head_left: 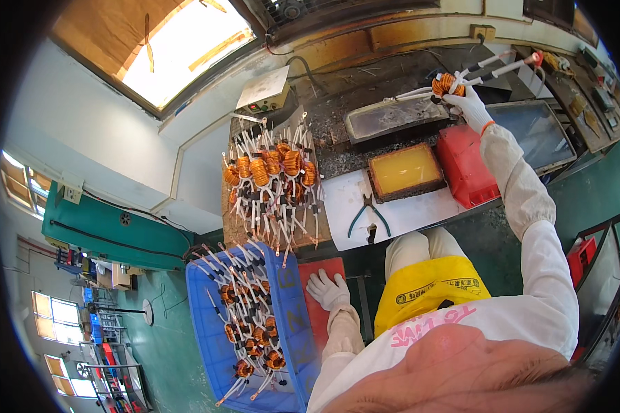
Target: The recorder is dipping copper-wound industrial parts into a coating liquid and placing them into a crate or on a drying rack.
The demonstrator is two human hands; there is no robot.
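Note:
My right hand, in a white glove, grips a copper-wound toroidal coil over the back right of the bench. White-sleeved leads stick out of the coil on both sides. Those on the left reach over the far rim of a long metal trough with a grey surface; whether their tips touch anything, I cannot tell. My left hand, also gloved, lies flat with fingers spread on a red surface beside a blue crate.
Several similar coils are heaped on the bench's left; more lie in the crate. Nearer me are a pan of amber material, a red bin and green-handled pliers on white paper. A control box stands behind.

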